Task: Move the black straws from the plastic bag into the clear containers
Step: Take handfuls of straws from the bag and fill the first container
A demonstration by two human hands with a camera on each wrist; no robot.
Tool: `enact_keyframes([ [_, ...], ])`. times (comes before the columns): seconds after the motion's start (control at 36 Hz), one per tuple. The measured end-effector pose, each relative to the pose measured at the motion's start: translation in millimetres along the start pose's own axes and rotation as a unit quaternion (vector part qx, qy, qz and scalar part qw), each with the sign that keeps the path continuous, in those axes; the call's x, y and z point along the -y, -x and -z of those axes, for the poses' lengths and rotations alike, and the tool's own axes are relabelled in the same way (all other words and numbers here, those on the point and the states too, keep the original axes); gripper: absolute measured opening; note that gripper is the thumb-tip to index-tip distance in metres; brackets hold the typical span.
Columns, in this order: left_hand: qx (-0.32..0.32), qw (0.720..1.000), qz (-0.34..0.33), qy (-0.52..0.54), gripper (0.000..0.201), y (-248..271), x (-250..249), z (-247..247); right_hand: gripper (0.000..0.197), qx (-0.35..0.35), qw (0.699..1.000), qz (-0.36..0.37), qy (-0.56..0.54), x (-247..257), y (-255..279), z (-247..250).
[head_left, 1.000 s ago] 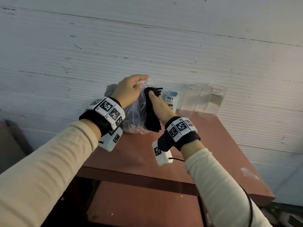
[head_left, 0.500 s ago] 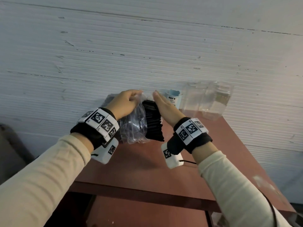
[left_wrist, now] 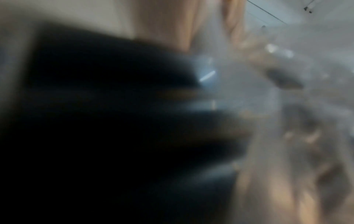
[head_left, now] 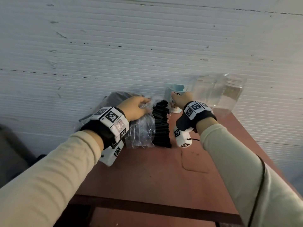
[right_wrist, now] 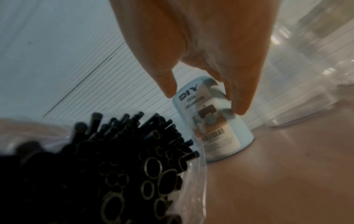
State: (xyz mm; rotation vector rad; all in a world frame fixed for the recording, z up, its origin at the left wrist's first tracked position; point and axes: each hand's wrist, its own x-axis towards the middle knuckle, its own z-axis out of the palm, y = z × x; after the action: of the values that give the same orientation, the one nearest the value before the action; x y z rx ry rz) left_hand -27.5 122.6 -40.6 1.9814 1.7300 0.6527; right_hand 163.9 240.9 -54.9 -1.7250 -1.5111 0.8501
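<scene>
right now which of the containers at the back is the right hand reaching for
The pale blue cup labelled DIY; the right hand is at it, while the clear containers stand untouched further right.

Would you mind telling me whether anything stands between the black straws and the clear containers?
Yes. A light blue cup stands on the table between the black straws and the clear containers, by the wall. The right hand reaches toward it.

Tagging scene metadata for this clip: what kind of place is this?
Probably a plain storeroom or workshop corner, not a home kitchen. Bare reddish-brown table pushed against a scuffed, ribbed white wall; on it only a bag of black straws, clear containers and a labelled desk-organizer cup.
</scene>
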Motion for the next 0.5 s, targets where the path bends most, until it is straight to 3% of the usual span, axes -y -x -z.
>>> enact_keyframes([
  [0.06,-0.005,1.000,0.004,0.006,0.055,1,1,-1,0.082,-0.029,0.999,-0.007,0.015,-8,-25,-9],
  [0.11,-0.016,1.000,0.007,0.001,0.053,3,0,-3,0.088,-0.041,0.999,-0.009,0.035,4,-7,-7],
  [0.5,-0.028,0.999,0.016,0.043,0.049,13,-1,-6,0.075,0.004,0.998,0.060,0.032,7,-2,5],
])
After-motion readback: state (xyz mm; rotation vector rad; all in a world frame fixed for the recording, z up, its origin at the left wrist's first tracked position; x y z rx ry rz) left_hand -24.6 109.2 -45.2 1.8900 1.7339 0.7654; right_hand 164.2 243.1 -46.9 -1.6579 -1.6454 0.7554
